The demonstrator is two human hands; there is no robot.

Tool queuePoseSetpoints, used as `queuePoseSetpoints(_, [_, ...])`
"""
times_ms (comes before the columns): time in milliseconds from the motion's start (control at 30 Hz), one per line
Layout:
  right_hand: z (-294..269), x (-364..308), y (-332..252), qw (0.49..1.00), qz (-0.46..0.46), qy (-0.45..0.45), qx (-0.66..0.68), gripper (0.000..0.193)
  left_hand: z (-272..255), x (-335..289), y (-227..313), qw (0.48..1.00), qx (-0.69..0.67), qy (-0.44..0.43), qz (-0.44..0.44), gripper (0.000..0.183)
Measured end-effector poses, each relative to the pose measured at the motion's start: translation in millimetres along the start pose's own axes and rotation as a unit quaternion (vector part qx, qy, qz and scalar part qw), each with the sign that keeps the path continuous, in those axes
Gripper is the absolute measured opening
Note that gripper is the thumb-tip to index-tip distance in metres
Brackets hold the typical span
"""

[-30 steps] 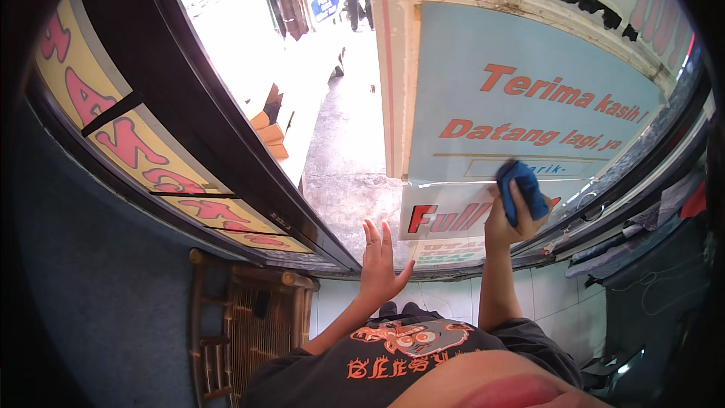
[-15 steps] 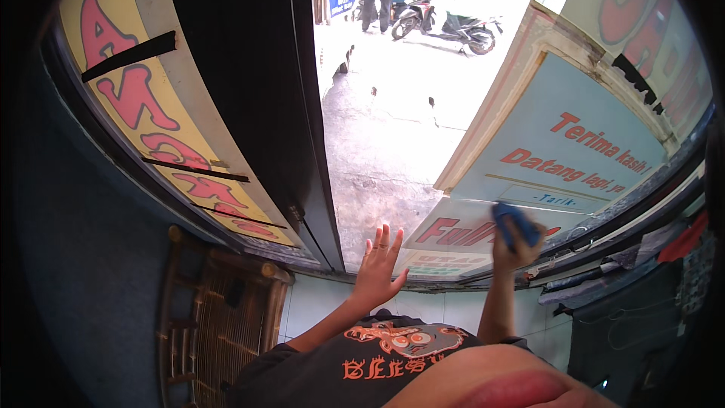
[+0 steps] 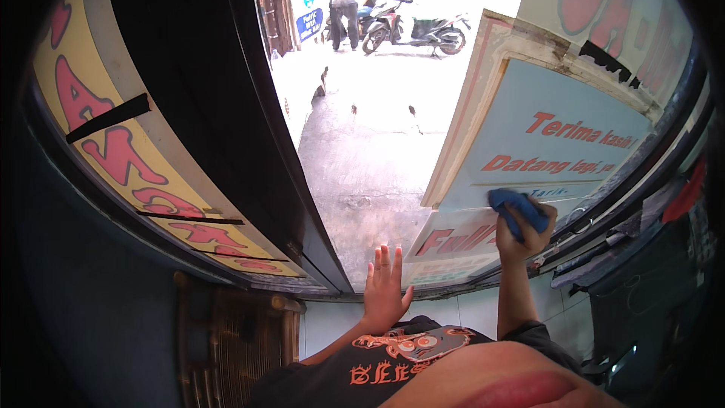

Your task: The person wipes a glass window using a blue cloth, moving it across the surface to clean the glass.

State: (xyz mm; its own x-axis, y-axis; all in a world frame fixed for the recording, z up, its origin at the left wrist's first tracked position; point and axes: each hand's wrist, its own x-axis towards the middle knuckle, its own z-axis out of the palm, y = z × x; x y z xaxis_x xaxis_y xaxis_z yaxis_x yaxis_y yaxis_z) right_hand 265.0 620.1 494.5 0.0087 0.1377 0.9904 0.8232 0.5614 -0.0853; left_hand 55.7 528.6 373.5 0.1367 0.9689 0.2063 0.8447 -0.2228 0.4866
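Head view: the left hand (image 3: 385,287) lies flat, fingers spread, on the clear glass pane (image 3: 362,174), with the dark door frame (image 3: 249,143) just to its left. The right hand (image 3: 525,230) grips a crumpled blue cloth (image 3: 517,208) against the pale blue poster (image 3: 551,143); since earlier the view has swung left.

- A pale blue rectangular sign (image 3: 563,147) with red lettering is stuck on the glass at right, framed in cream.
- Below it sits a white sign (image 3: 461,238) with red letters.
- At left runs a yellow band sign (image 3: 113,143) with large red letters.
- Far off stands a small blue board (image 3: 310,21).
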Motion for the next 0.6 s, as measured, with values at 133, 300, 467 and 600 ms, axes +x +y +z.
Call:
queuePoseSetpoints(133, [3, 73, 20, 0.983, -0.115, 0.115, -0.088, 0.031, 1, 1, 3, 1.000, 0.009, 0.006, -0.004, 0.092])
queuePoseSetpoints(300, [19, 189, 4, 0.970, -0.035, 0.230, 0.069, 0.031, 7, 1, 3, 0.999, 0.035, 0.009, -0.002, 0.093])
queuePoseSetpoints(467, [36, 209, -46, 0.955, -0.255, 0.147, -0.016, 0.028, 9, 2, 7, 0.999, 0.034, 0.010, -0.015, 0.095])
queuePoseSetpoints(600, [50, 163, -72, 0.963, -0.242, -0.060, 0.099, 0.028, 13, 3, 7, 0.999, 0.040, 0.027, -0.009, 0.095])
